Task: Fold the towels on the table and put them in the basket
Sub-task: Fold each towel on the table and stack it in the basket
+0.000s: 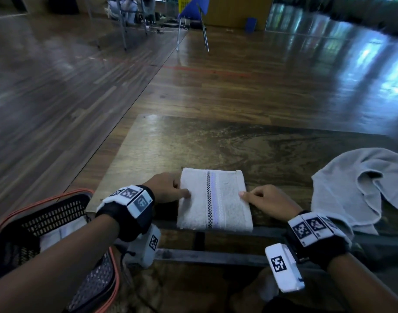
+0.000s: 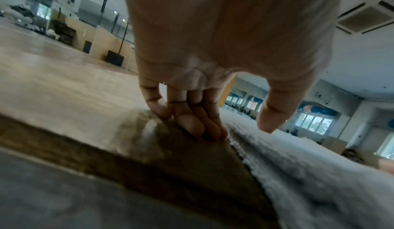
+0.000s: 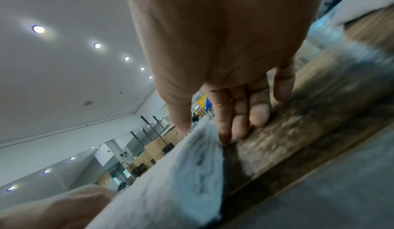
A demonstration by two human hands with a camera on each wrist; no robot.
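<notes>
A folded white towel (image 1: 216,199) with a checked stripe lies at the near edge of the wooden table (image 1: 216,143). My left hand (image 1: 182,190) is at its left edge, thumb on top and fingers curled down against the edge. In the left wrist view the fingertips (image 2: 204,129) touch the table right beside the towel (image 2: 298,173). My right hand (image 1: 245,195) pinches the right edge, thumb on top. The right wrist view shows its fingertips (image 3: 226,136) tucked at the towel's (image 3: 170,182) edge. A crumpled grey towel (image 1: 362,184) lies at the right.
A black mesh basket (image 1: 58,211) with an orange rim stands low at my left, below the table edge, with a folded white towel (image 1: 51,238) inside. Beyond the table are a shiny wooden floor and a blue chair (image 1: 193,19) far back.
</notes>
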